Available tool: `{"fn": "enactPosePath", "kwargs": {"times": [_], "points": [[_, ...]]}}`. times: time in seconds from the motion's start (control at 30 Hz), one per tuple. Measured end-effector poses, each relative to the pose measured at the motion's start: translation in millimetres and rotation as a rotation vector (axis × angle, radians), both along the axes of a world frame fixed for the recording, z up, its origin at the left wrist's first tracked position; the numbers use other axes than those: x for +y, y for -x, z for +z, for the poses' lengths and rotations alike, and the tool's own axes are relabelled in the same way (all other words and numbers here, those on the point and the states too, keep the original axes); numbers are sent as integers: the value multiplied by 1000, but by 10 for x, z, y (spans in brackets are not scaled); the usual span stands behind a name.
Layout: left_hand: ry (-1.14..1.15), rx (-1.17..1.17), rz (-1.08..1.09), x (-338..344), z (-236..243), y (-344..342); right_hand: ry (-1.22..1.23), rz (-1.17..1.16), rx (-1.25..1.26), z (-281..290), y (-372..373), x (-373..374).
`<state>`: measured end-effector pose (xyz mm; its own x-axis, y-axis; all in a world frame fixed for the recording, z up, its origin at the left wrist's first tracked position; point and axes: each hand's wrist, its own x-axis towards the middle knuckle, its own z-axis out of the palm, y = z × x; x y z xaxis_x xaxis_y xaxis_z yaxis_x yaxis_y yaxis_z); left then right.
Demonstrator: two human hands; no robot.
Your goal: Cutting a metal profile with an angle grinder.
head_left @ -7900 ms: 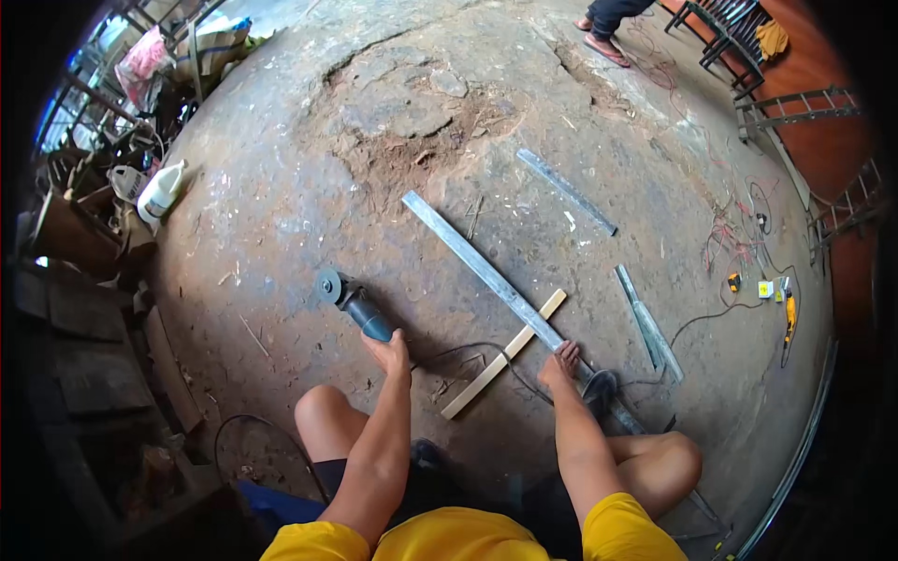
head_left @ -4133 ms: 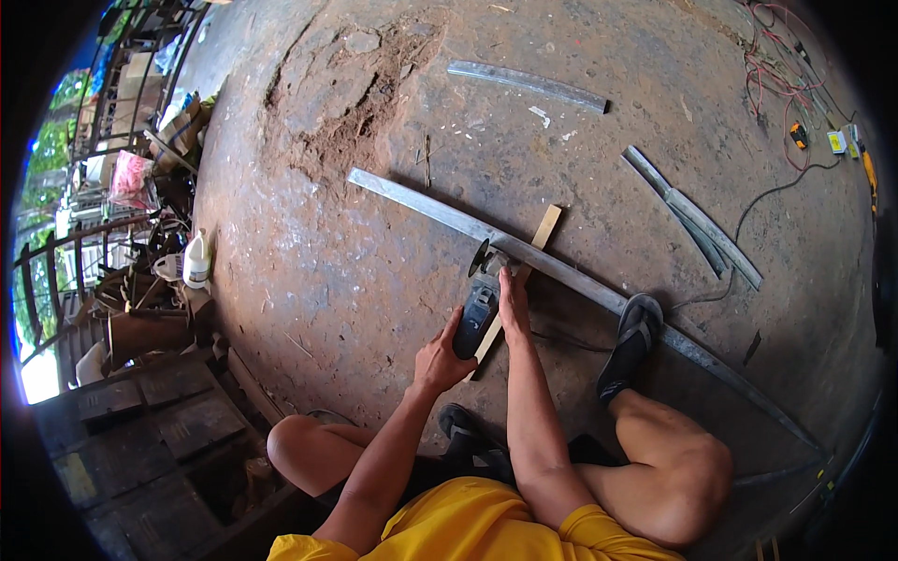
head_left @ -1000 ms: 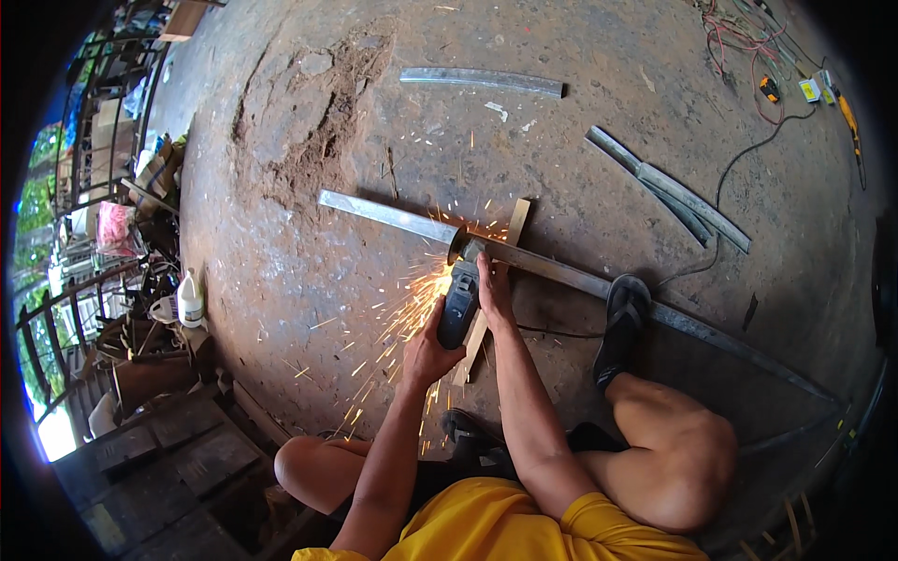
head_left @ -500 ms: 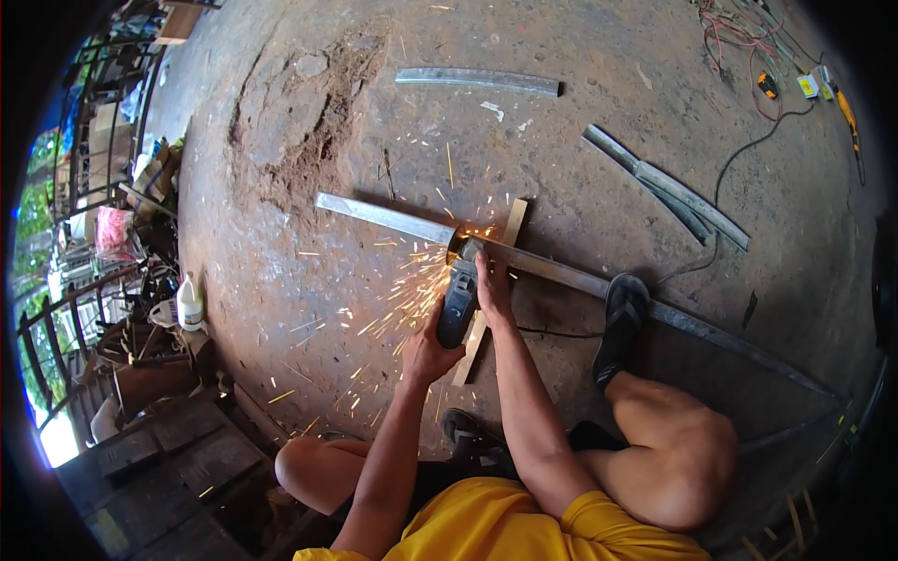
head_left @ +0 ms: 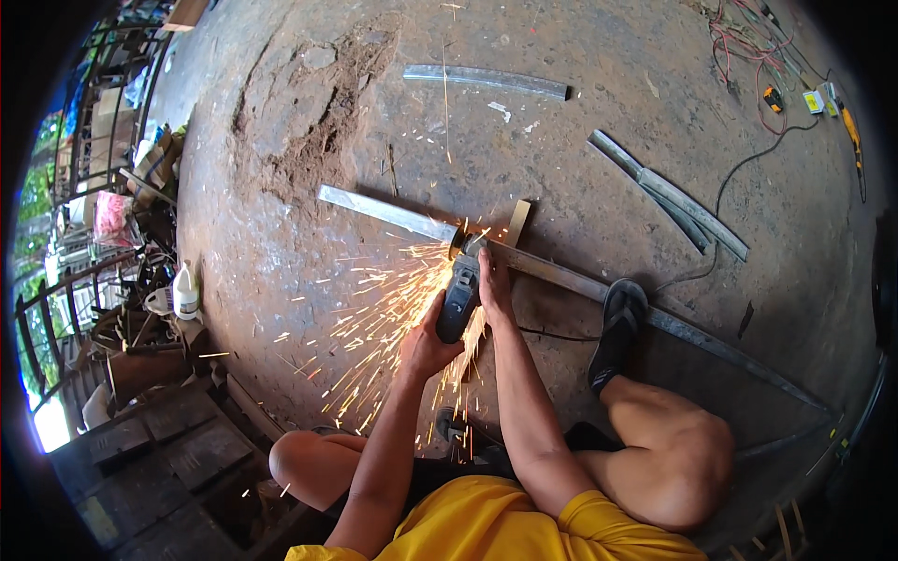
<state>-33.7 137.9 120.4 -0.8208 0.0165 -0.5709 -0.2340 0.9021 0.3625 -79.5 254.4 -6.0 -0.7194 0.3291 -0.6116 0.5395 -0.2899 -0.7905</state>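
An angle grinder (head_left: 458, 297) is gripped between my two hands, its disc against a long metal bar (head_left: 561, 273). My left hand (head_left: 430, 344) is wrapped round the rear of the body. Near the grinder's head, my right hand (head_left: 494, 285) clasps the other side. Orange sparks (head_left: 388, 309) spray from the contact toward the lower left. Under the bar lies a strip of wood (head_left: 518, 222), partly hidden by the grinder and sparks. My sandalled foot (head_left: 621, 313) rests on the bar to the right of the cut.
A short metal piece (head_left: 486, 80) lies beyond the bar; two more channel pieces (head_left: 669, 192) lie at right. A black cable (head_left: 725, 178) crosses the floor. Tangled red wires (head_left: 748, 42) are at far right. A white jug (head_left: 186, 292) stands among clutter at left.
The spark spray has grown denser and reaches further toward the lower left. Both hands keep their hold on the grinder, which stays at about the same spot on the bar.
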Motion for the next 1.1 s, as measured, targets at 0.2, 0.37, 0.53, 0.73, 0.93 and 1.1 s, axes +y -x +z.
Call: {"fn": "enactPosePath", "kwargs": {"times": [0.2,0.37,0.53,0.73,0.93,1.1], "points": [[-53,21,13,-32,-78,27,42,51,-10,-17,86,51],[-38,41,18,-11,-80,26,-15,41,-56,34,83,69],[-5,7,16,43,-24,20,-10,51,-87,133,69,108],[50,145,-40,148,99,-2,187,156,90,374,-148,350],[53,133,-89,284,86,-54,324,97,187,439,-216,458],[-333,-11,166,54,-90,-46,400,139,244,582,-179,473]]}}
